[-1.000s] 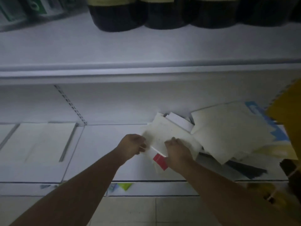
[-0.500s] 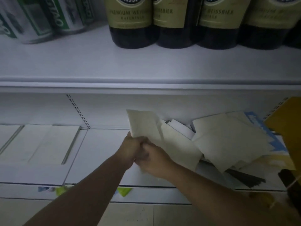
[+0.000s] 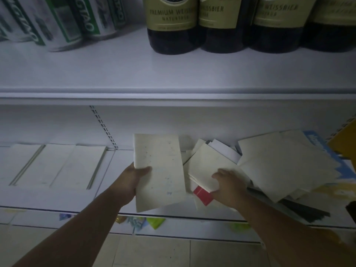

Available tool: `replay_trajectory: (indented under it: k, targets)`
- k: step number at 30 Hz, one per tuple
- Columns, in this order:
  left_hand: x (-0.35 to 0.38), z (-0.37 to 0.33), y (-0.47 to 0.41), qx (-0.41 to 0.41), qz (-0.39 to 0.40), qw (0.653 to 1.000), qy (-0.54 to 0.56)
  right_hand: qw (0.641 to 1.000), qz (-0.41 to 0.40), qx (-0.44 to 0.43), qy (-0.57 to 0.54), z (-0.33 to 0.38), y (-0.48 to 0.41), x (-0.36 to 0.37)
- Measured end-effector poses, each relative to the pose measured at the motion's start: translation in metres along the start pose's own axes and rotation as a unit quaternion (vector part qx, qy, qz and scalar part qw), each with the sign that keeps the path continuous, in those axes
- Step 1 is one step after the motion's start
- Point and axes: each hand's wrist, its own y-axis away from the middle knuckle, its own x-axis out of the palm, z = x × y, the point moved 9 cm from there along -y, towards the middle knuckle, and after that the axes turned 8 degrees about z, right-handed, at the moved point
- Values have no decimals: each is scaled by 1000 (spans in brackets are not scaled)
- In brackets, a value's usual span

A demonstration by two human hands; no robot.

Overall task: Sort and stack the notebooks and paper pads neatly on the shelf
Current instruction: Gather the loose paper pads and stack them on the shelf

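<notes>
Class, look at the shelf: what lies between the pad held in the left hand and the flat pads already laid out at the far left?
In the head view, only bare white shelf lies between the held pad and the laid-out pads; the left hand grips the pad's left edge.

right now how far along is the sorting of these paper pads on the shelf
Done: a few pads lie flat side by side at the shelf's left. In hand: the left hand has a grip on one cream pad, lifted clear; the right hand grasps the next pad on the heap. Left: the jumbled pile on the right, unsorted.
</notes>
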Motion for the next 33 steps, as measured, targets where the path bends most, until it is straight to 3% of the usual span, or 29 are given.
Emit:
replay_trajectory:
  k: [2, 7, 13, 19, 22, 24, 25, 27, 30, 33]
  targets:
    - [-5, 2, 1, 6, -9, 1000, 8, 999, -26, -24, -30, 2, 7, -11]
    - [-3, -1, -2, 14, -33, 999, 16, 982, -156, 17, -109, -13, 12, -44]
    - [45, -5, -19, 26, -12, 999, 35, 956, -148, 3, -252, 43, 13, -83]
    - [75, 6, -29, -11, -12, 999, 31, 983, -65, -113, -130, 134, 40, -31]
    - [61, 9, -29, 1, -24, 999, 49, 940, -36, -195, -278, 126, 46, -26]
    - [47, 6, -28, 14, -38, 998, 40, 917, -114, -143, -356, 87, 35, -29]
    - [39, 2, -27, 17, -51, 998, 34, 921, -144, -85, -351, 61, 28, -29]
    - [20, -5, -23, 18, -73, 997, 28, 964, -105, 20, -243, 20, 15, -9]
    - [-2, -13, -19, 24, -87, 996, 7, 999, -1, 14, -41, 0, 7, 19]
    - [-10, -14, -14, 24, -84, 996, -3, 1000, 17, -2, -6, -5, 6, 16]
